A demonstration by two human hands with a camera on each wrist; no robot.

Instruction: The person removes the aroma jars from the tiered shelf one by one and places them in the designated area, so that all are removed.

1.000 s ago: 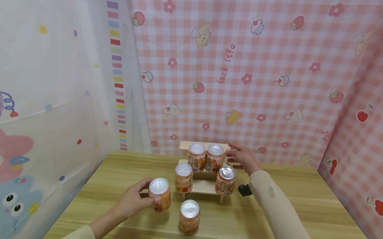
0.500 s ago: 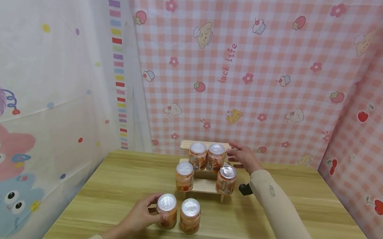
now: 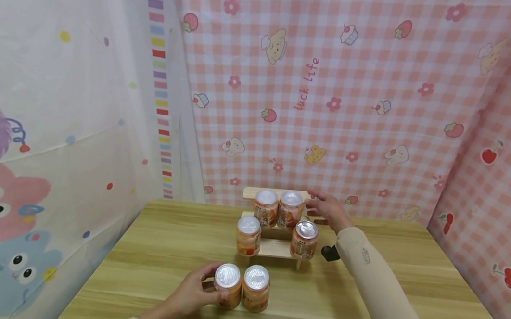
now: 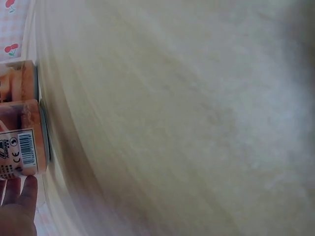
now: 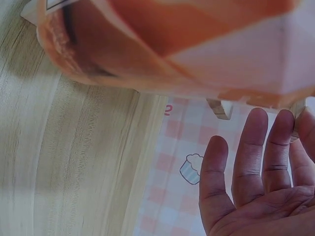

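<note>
Where Fingers and Jars Stand Close, Knocks Are the Chief Risk

While the left hand (image 3: 194, 291) grips the first jar (image 3: 230, 286), thumb on the near side and fingers behind, uneven release seems the main hazard.

1. First jar: orange label, silver lid, upright within the left fingers; base apparently on the table (image 3: 169, 241). A thumb catching on release could tip it.

2. Lower-left jar (image 3: 248, 238): beyond the left fingertips, on the rack's lower tier. A hand raised carelessly could clip it.

3. Second jar (image 3: 256, 288): upright on the table, just right of the left fingers' load, held by nothing; whether the two touch cannot be told. A sideways push would likely slide or topple it.

4. Rack (image 3: 272, 248): pale wood, stepped, lying between the two hands' fingers. A bump could unsettle all four jars on it.

5. Upper pair: left one (image 3: 266, 210), right one (image 3: 290, 212), side by side, the latter just left of the right fingertips. A stray flick could disturb both.

6. Lower-right jar (image 3: 304, 241): nearer the wearer than the right fingers. A dropped wrist could brush it.

7. Right hand (image 3: 331, 211): fingers extended, gripping no jar; contact with the rack's end uncertain.

8. Black object (image 3: 330, 253): below the right fingers, partly behind the sleeve (image 3: 365, 261); unidentified.
</note>
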